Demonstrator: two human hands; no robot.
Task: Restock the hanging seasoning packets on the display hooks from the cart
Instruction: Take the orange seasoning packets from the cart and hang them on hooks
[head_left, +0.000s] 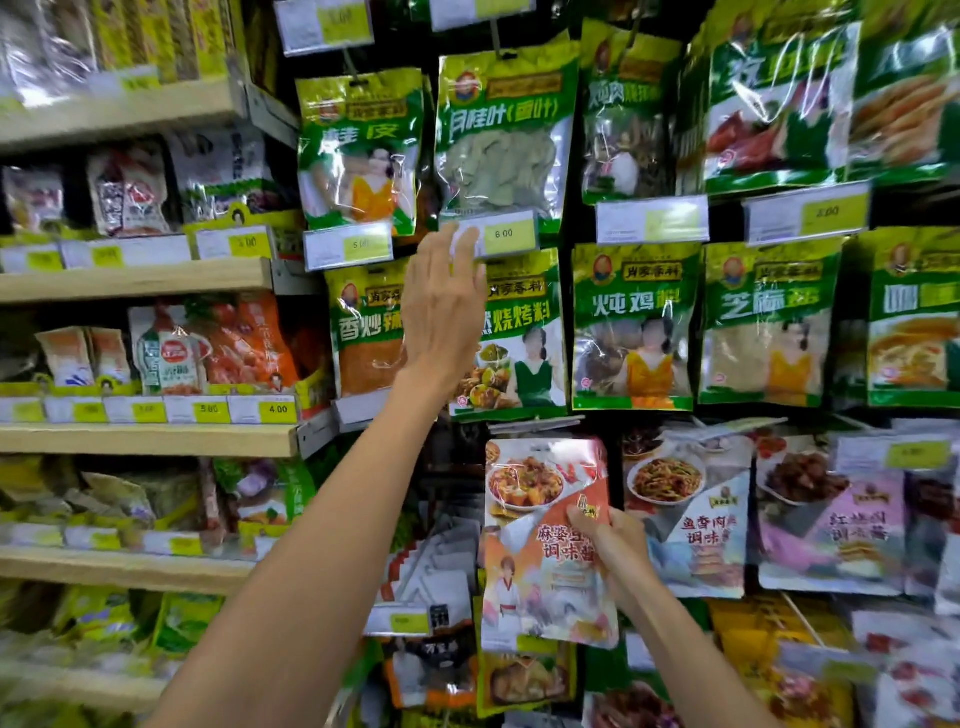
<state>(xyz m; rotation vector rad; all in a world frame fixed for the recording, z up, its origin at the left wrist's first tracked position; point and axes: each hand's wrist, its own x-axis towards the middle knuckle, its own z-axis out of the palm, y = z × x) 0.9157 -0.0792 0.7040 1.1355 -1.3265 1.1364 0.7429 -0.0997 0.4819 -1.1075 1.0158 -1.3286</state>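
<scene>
The right grip (612, 545) pinches a shiny red and white seasoning packet (530, 483), low in front of the hanging packets. The left grip (444, 306) is flat and open, up by a yellow price tag (511, 235).

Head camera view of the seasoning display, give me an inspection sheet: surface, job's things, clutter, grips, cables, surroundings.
Surface: dark display wall, hung with packets in rows.
Job's things: red-and-white sauce packet held in front of the lower row; green packets hang above; cart not in view.
Clutter: nothing seen.
Grips: left hand open, fingertips at the 6.00 price tag; right hand pinches the red-and-white sauce packet.
Cables: nothing seen.
Surroundings: wooden shelves of packaged goods on the left.
</scene>
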